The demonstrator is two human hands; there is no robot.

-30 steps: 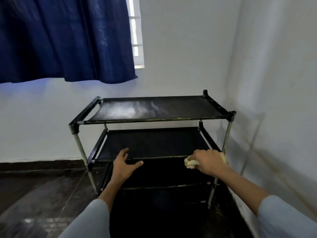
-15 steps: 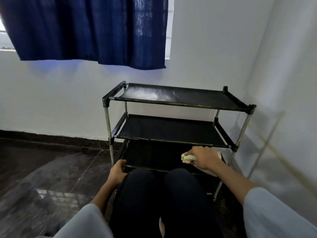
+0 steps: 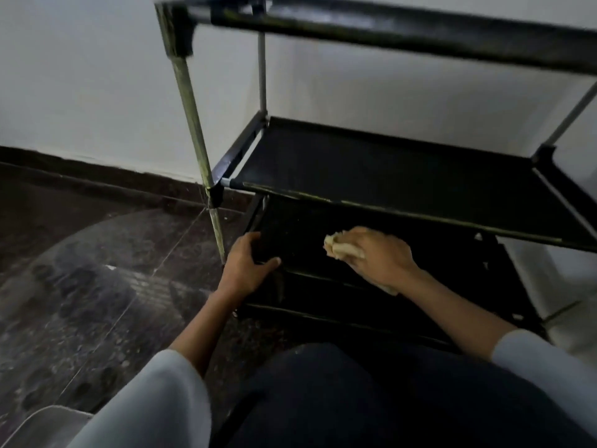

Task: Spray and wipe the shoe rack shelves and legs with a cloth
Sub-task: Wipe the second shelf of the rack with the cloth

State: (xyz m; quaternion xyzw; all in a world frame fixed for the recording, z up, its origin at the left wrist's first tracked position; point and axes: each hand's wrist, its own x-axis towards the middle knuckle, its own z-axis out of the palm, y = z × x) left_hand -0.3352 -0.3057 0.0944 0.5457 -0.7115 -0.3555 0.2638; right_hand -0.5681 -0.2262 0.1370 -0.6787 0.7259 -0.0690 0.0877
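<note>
Head view: black fabric-shelved, metal-tube shoe rack (image 3: 403,169) stands against white wall (image 3: 80,76) on dark stone floor (image 3: 80,270). Left hand (image 3: 247,265) grips the lower shelf's front-left corner. Right hand (image 3: 378,258) holds crumpled pale yellow cloth (image 3: 339,247) against that shelf's black surface.

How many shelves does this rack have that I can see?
4: top shelf along the upper edge; second mid-frame; third, where the right hand presses the cloth and the left hand grips; lowest beneath, mostly dark.
</note>
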